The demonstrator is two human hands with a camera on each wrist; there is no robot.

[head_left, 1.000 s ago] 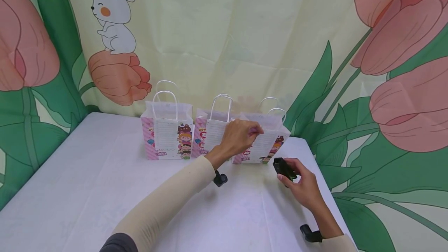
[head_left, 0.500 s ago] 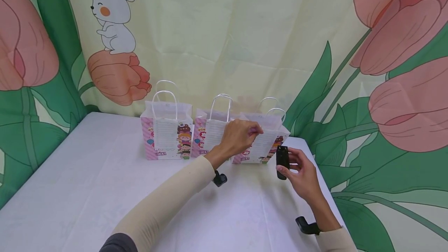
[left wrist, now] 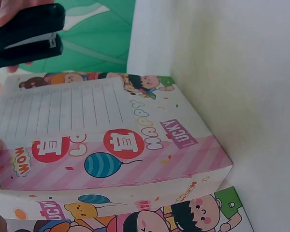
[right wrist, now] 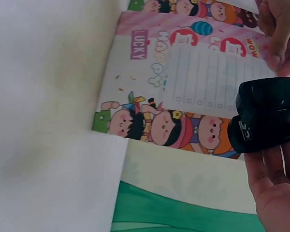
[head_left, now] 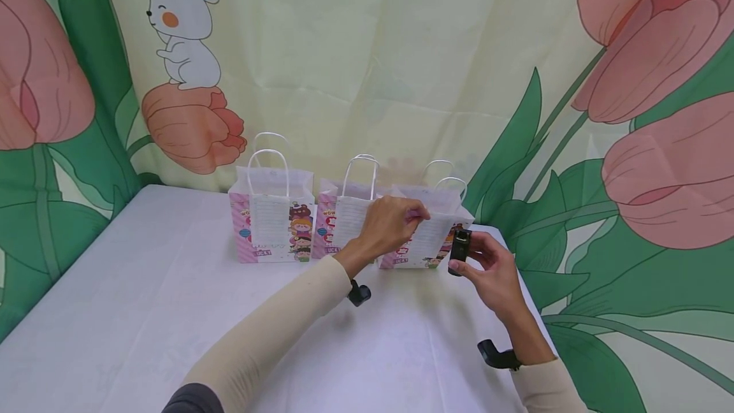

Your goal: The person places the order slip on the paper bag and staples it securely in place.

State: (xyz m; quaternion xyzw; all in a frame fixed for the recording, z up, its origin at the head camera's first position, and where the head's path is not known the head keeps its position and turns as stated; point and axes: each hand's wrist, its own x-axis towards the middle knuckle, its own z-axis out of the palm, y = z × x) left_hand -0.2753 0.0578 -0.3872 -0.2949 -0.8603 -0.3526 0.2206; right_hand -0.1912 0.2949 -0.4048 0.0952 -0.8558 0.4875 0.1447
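Observation:
Three white paper bags with pink edges and cartoon prints stand in a row in the head view. At the right-hand paper bag (head_left: 421, 241), my left hand (head_left: 391, 223) pinches the top edge, where a lined sheet of paper (left wrist: 58, 108) lies flat against the front. My right hand (head_left: 497, 273) grips a black stapler (head_left: 460, 252) just right of that bag, raised above the table. In the left wrist view the stapler's jaws stand apart, pointing toward the bag's top.
The left bag (head_left: 272, 228) and middle bag (head_left: 344, 222) also carry lined sheets and white twisted handles. A white cloth covers the table (head_left: 172, 311). Behind hangs a curtain (head_left: 436, 69) printed with tulips and a rabbit.
My right hand has raised the stapler and turned it upright, bringing it nearer the right-hand bag's top. My left hand has stayed in place.

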